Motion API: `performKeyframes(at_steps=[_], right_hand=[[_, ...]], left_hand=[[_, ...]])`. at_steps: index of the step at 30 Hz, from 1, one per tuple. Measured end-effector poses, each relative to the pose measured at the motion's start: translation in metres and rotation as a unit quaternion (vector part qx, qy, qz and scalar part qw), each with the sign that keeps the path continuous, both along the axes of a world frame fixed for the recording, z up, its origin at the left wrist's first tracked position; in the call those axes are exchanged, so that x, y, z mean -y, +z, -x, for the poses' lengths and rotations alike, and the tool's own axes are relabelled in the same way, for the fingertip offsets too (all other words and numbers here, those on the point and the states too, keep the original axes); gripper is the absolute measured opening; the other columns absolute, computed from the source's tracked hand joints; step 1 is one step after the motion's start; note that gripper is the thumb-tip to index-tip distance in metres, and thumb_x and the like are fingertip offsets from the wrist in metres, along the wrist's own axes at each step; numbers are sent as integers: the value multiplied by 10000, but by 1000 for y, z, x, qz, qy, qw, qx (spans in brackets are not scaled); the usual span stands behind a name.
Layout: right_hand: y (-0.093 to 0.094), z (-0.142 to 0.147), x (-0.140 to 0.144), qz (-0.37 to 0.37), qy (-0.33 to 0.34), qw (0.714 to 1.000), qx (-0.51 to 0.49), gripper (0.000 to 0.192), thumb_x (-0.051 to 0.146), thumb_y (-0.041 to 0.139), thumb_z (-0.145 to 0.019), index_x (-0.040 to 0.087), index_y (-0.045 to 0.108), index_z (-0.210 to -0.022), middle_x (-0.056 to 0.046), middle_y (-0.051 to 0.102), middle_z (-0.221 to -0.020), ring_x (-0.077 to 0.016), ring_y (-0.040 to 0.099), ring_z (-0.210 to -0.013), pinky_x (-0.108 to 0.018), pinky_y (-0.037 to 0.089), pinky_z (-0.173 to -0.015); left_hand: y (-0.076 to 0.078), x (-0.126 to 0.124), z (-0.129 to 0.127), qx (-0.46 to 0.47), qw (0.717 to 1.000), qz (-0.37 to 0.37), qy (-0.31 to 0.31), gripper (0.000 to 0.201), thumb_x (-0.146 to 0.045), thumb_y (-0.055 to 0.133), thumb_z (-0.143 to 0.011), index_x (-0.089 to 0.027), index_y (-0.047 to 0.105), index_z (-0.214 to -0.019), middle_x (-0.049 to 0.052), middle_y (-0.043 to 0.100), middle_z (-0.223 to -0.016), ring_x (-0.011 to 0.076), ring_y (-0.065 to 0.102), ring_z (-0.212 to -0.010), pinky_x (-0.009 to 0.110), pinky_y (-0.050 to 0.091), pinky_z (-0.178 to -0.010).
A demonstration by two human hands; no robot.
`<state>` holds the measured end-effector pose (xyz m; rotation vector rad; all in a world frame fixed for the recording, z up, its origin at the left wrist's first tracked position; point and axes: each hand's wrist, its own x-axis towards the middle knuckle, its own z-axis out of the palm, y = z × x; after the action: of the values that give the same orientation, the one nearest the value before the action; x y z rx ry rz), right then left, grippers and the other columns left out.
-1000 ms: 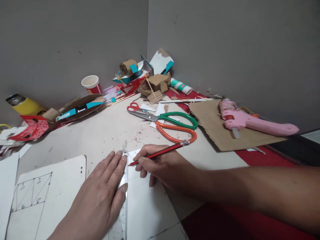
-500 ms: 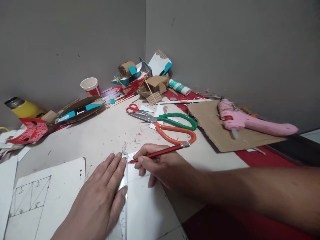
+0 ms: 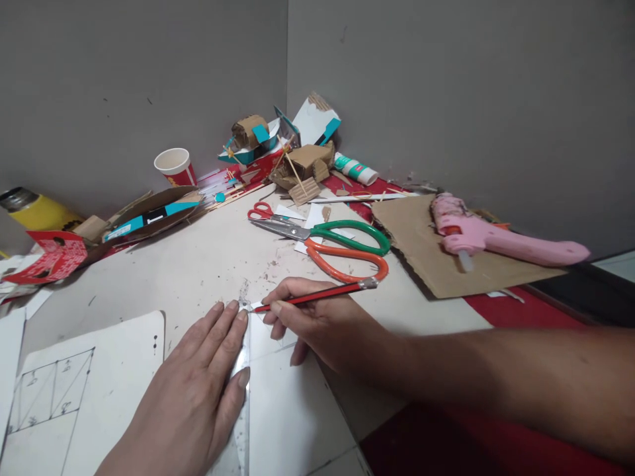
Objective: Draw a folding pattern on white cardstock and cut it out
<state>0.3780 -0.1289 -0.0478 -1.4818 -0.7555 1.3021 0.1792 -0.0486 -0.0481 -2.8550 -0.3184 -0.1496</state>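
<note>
My left hand lies flat with its fingers stretched out, pressing on a clear ruler. The ruler rests along a white sheet that carries faint pencil lines. In my right hand is a red and black pencil, pinched between thumb and fingers. Its tip touches the far end of the ruler's right edge, just beside my left fingertips. My right palm partly covers the sheet. To the left lies a white card with a drawn grid of rectangles and diagonals.
Large scissors with green and orange handles lie beyond my hands, beside small red-handled scissors. A pink glue gun sits on cardboard at right. Along the wall are a paper cup, a yellow bottle and cardboard pieces.
The pencil tip has moved slightly up and left, to the ruler's far end, with my right hand. My left hand stays on the ruler. The view has shifted slightly.
</note>
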Motion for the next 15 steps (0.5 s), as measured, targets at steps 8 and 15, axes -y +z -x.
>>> performKeyframes(at_steps=[8,15], right_hand=[[0,-1,-4,-1,-11,1000,-10,82,245,559,-823,204,615,-866,-20,642,-763,-146,619,-677,-165,527,-381],[2,-1,-3,0,-18,1000,-11,67,236,556,-822,205,610,-845,-9,631,-712,-139,609,-640,-150,513,-358]], left_hand=[[-1,0,0,3,1000,1,-3,557,-327,426,-951,-91,391,-1454,142,463,-1495,288,454,-1365,473,561,-954],[0,-1,0,5,1000,-5,-4,560,-320,433,-943,-94,394,-1453,131,470,-1493,275,463,-1360,451,565,-949]])
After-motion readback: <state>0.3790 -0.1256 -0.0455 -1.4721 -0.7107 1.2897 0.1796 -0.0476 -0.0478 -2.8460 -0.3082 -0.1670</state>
